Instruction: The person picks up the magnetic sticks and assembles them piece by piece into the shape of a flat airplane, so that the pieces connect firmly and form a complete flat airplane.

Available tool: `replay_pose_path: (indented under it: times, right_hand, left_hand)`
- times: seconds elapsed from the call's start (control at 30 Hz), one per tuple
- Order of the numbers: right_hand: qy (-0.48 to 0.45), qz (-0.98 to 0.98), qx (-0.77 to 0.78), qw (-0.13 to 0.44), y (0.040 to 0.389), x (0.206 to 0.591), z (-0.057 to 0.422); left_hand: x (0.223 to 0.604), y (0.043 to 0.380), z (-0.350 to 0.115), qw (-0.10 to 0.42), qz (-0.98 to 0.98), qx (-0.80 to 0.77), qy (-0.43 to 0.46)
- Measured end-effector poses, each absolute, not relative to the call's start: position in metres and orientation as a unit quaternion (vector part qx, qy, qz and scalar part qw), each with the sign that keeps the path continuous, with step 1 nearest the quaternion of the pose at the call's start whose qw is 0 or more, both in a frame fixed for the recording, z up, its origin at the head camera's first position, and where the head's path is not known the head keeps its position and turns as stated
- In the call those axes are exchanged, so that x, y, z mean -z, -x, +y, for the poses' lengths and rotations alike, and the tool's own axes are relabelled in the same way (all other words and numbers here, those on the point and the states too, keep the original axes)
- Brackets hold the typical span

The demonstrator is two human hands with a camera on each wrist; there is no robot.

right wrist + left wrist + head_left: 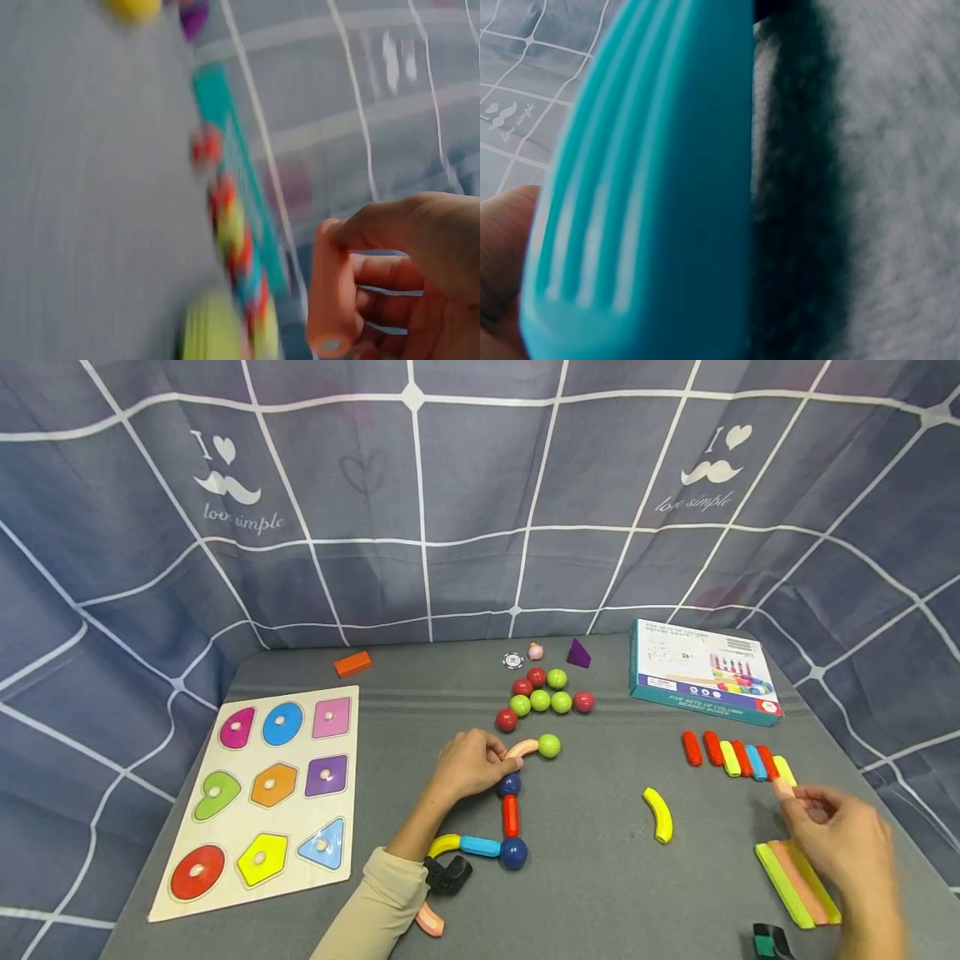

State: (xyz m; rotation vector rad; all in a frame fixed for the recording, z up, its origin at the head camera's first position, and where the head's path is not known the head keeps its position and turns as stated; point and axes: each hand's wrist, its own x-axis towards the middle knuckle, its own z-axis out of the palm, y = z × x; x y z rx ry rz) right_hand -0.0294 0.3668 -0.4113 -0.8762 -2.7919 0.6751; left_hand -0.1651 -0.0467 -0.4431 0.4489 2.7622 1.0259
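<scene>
My left hand [474, 762] pinches a curved peach stick [522, 747] that has a green ball [549, 746] at its far end. Its fingertips are right at a dark blue ball [509, 784], which heads a chain with a red stick [511, 816], a second blue ball [513, 852], a light blue stick [480, 847] and a curved yellow stick [445, 843]. That light blue stick [645, 195] fills much of the left wrist view. In the right wrist view, my right hand [412, 262] holds a peach stick [330, 292] between thumb and fingers, above the table's right side.
Red and green balls [540, 700] cluster at the back middle. A row of short sticks [732, 758] lies before a teal box [705, 672]. Longer sticks [797, 883] lie beside my right hand, a curved yellow stick [659, 815] nearer the middle. A shape puzzle board [292, 777] lies left.
</scene>
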Motion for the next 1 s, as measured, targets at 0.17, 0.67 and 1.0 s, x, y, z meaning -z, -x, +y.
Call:
replay_pose_path:
  times: [0.17, 0.67, 1.0]
  right_hand:
    - [0.090, -0.926, -0.347, 0.121, 0.065, 0.405, 0.298]
    - [0.042, -0.875, -0.482, -0.025, 0.116, 0.452, 0.171]
    - [0.066, -0.878, -0.472, -0.032, 0.118, 0.446, 0.164]
  left_hand:
    - [0.443, 0.164, -0.047, 0.081, 0.923, -0.344, -0.154]
    - [0.442, 0.165, -0.044, 0.081, 0.926, -0.337, -0.149]
    - [0.443, 0.166, -0.045, 0.076, 0.924, -0.343, -0.149]
